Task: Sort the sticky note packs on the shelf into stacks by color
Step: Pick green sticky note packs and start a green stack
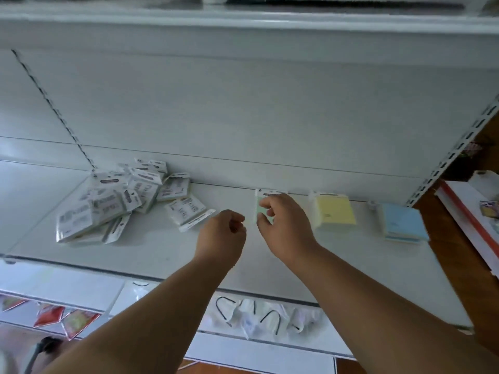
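A jumbled pile of sticky note packs [118,198] lies face down at the left of the white shelf [337,265]. Along the back edge sit three spots: a green pack [263,209], a yellow stack [333,213] and a blue stack [403,222]. My right hand [283,225] covers the green pack, its fingers and thumb curled at the pack's edges. My left hand [224,233] hovers just left of it, fingers loosely curled and holding nothing. One loose pack [189,213] lies face down beside my left hand.
The shelf's back panel rises right behind the stacks. A slotted upright [456,152] marks the right end. Below the shelf's front edge hang bagged items with black hooks [259,314] and red packets [51,315]. Another rack [475,217] stands at far right.
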Action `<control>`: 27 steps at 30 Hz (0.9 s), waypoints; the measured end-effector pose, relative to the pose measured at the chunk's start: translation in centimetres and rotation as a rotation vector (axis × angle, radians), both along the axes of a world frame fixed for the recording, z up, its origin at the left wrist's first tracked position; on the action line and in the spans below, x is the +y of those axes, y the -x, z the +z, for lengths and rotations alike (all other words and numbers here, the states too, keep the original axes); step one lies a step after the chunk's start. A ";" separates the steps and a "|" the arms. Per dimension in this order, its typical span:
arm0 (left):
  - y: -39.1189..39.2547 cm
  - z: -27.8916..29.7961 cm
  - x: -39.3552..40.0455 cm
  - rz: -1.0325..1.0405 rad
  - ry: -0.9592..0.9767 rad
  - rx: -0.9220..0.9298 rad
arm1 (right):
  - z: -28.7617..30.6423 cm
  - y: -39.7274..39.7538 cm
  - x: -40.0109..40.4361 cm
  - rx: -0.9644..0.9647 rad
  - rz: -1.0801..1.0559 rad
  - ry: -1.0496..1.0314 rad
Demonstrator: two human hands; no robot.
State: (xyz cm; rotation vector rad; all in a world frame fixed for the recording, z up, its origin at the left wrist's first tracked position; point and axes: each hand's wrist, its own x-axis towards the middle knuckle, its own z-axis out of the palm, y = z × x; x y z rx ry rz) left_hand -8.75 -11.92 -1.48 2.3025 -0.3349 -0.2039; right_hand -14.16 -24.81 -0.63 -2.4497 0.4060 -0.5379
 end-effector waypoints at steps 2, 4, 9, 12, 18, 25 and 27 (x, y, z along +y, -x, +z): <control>-1.8 -0.3 3.5 0.047 0.035 0.013 | -0.6 -2.0 3.5 0.029 0.014 0.010; -3.9 -0.9 7.5 0.087 0.058 0.033 | -1.5 -4.6 7.0 0.096 0.032 0.012; -8.7 -2.2 14.8 0.047 0.054 0.115 | -4.1 -10.2 12.9 0.374 0.057 0.177; -10.0 -2.2 16.3 -0.024 0.059 0.173 | -5.0 -10.9 13.5 0.392 -0.023 0.280; -11.8 -2.0 17.4 -0.197 0.122 0.064 | -1.7 -10.0 14.5 0.106 -0.110 -0.080; -10.7 0.1 16.2 -0.313 0.189 0.119 | 3.5 -8.9 14.6 0.085 -0.170 -0.513; -10.5 0.4 16.0 -0.335 0.250 0.203 | 3.9 -8.6 14.3 0.096 -0.162 -0.670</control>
